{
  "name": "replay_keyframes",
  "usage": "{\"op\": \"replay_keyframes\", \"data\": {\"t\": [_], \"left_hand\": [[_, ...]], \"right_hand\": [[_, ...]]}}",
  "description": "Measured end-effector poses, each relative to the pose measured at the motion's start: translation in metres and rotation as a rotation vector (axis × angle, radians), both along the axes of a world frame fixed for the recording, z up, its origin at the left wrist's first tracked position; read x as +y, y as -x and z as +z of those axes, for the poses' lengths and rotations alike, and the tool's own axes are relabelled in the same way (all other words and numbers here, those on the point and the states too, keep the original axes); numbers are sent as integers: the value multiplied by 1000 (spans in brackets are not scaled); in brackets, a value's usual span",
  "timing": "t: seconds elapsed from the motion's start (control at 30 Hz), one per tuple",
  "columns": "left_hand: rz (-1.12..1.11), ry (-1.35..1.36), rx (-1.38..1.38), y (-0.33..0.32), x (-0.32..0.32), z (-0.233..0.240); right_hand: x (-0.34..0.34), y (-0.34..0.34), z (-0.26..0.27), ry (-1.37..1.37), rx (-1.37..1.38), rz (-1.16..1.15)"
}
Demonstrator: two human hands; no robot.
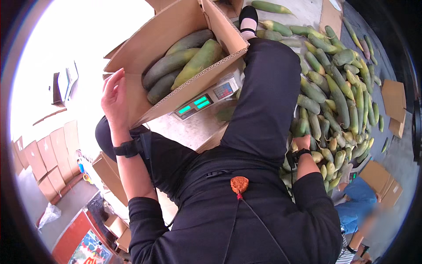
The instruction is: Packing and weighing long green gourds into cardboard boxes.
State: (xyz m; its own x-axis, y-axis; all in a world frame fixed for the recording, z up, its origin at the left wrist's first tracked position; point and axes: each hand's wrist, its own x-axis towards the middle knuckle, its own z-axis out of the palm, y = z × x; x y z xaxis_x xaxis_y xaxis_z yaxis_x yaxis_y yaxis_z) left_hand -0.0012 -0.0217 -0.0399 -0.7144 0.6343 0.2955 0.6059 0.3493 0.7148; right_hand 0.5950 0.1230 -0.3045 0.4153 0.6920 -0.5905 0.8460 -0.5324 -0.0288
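Before me an open cardboard box (pixel 227 31) rests on a digital scale (pixel 197 100) with lit green displays. Several large green radishes (pixel 197 62) lie inside it. My left hand (pixel 114 95) is at the box's near left corner, fingers loosely bent, with nothing seen in it; whether it touches the cardboard is unclear. To my right a big heap of green radishes (pixel 339 89) covers the floor. My right hand (pixel 301 142) reaches down to the heap's near edge, beside my thigh. Its fingers are largely hidden among the radishes, so its hold cannot be made out.
Flattened cardboard (pixel 394 99) lies beyond the heap. At lower right a co-worker in blue trousers (pixel 354 201) is near another scale (pixel 352 175) and a carton (pixel 376 175). Cartons (pixel 49 151) stand in rows at the left. My legs flank the scale.
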Motion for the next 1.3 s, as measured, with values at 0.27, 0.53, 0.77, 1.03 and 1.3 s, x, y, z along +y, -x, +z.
{"op": "replay_keyframes", "data": {"t": [0.27, 0.53, 0.77, 1.03, 1.3], "left_hand": [[4, -39, -35, -1, 2, 2], [33, -76, -72, -1, -1, 8], [10, -122, -67, 0, 0, 9], [24, -68, 7, 5, -3, 4], [48, -103, -30, 5, -1, 7]], "right_hand": [[35, 29, 21, -260, 150, 368], [141, 118, 154, -707, 428, 707], [141, 264, 321, -1031, 526, 1144], [79, 401, 329, -1048, 620, 1630], [41, 453, 275, -994, 777, 1732]]}}
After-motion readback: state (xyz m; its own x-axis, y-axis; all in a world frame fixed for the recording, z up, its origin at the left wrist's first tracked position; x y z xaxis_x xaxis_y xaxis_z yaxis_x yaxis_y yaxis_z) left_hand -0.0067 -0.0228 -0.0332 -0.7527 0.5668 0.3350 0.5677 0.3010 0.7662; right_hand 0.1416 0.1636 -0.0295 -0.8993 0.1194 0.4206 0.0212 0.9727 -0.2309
